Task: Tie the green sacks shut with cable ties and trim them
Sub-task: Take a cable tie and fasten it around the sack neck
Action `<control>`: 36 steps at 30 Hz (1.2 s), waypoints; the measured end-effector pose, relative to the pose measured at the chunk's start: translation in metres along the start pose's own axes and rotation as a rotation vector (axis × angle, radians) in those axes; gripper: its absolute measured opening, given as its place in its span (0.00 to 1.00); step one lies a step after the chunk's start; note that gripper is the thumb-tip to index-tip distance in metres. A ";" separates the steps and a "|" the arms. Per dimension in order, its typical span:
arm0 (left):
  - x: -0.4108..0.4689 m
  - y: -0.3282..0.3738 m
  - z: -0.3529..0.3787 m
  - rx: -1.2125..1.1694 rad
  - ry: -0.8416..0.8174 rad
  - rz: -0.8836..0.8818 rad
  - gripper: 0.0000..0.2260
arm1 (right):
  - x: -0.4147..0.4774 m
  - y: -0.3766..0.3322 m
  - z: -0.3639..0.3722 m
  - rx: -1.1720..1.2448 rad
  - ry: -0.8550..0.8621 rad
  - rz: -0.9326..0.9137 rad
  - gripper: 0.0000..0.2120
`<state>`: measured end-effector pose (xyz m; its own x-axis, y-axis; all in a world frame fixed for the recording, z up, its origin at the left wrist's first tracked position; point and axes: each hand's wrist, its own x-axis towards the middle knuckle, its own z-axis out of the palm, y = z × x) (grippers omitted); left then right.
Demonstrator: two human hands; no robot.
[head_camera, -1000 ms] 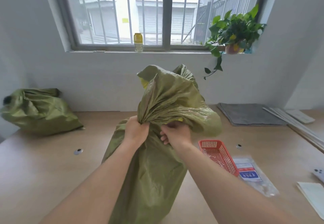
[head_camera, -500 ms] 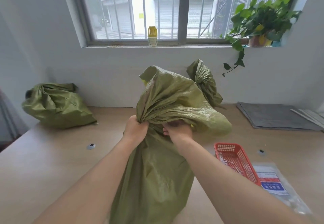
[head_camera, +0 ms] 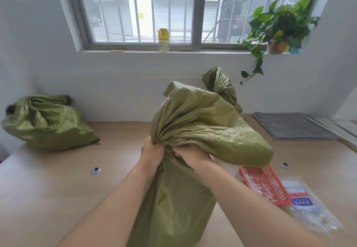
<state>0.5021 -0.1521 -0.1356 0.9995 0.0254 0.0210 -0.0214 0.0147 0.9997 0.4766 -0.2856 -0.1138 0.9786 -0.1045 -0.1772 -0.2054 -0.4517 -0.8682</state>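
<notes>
Green sack (head_camera: 173,198), standing at the table's (head_camera: 58,198) near edge: my left hand (head_camera: 152,154) and right hand (head_camera: 190,155) clench its gathered neck, no tie fitted yet, trimming left.

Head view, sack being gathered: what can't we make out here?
- Neck of the front sack: covered by the left hand, the right hand and the flopped-over top, so any cable tie there is unseen.
- Red basket: far end under the sack's top.
- Clear packet: label print too small.
- Rear sack: lower part behind the front one.
- Left sack: blurred.
</notes>
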 end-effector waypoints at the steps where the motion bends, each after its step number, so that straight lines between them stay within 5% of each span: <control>1: 0.003 -0.003 -0.003 0.009 0.010 -0.011 0.12 | -0.002 0.000 0.002 -0.014 -0.002 -0.020 0.14; 4: 0.013 -0.008 -0.009 0.051 0.004 -0.009 0.12 | -0.004 -0.003 0.008 -0.015 -0.015 -0.105 0.06; 8: 0.016 -0.012 -0.008 -0.067 0.008 -0.009 0.13 | -0.006 -0.007 0.014 -0.015 0.043 -0.135 0.11; 10: 0.016 -0.015 -0.008 -0.099 0.008 -0.017 0.12 | -0.002 -0.005 0.018 -0.035 0.055 -0.078 0.05; 13: 0.015 -0.017 -0.008 -0.101 0.014 -0.028 0.08 | 0.005 -0.003 0.022 -0.018 0.097 0.006 0.14; 16: 0.011 -0.015 -0.009 -0.124 -0.011 -0.014 0.08 | 0.003 -0.007 0.022 -0.072 0.110 -0.015 0.11; 19: 0.012 -0.016 -0.009 -0.132 -0.012 -0.003 0.08 | 0.000 -0.012 0.020 -0.079 0.089 -0.018 0.32; 20: 0.012 -0.017 -0.009 -0.133 -0.009 0.001 0.08 | -0.001 -0.014 0.019 -0.093 0.082 -0.011 0.33; 25: 0.011 -0.018 -0.006 -0.118 -0.014 0.010 0.08 | -0.004 -0.014 0.007 -0.044 0.026 0.033 0.12; 36: 0.006 -0.018 0.006 -0.093 -0.032 0.055 0.11 | 0.001 -0.009 0.000 0.283 -0.028 0.202 0.13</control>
<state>0.5090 -0.1587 -0.1529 0.9970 -0.0031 0.0775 -0.0768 0.1069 0.9913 0.4799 -0.2817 -0.1061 0.9191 -0.1406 -0.3681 -0.3880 -0.1599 -0.9077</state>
